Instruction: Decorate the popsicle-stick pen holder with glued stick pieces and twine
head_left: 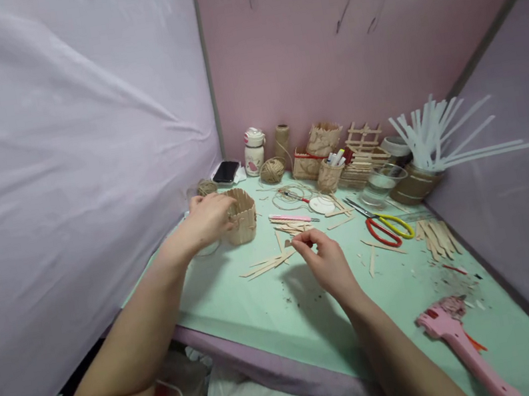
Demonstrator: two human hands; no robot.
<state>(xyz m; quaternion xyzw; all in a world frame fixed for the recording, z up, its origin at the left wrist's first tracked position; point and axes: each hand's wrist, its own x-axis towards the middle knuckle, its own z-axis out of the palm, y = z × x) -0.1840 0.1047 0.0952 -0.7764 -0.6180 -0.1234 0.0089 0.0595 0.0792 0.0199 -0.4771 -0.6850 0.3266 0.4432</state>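
My left hand (210, 219) is wrapped round the side of a small round cup built of craft sticks (242, 215), which stands on the mint-green table (261, 300). My right hand (323, 259) hovers just above the table near its middle, thumb and fingers pinched together on something I cannot make out. Its fingertips are right beside a loose pile of thin wooden sticks (270, 263). More sticks (292, 224) lie a little farther back.
Red-and-yellow scissors (385, 225) and a stack of sticks (436, 238) lie to the right. A pink glue gun (457, 335) rests at the near right. Twine balls (272, 170), a phone (225, 171), stick boxes (323, 137) and a jar of white rods (421, 165) line the back.
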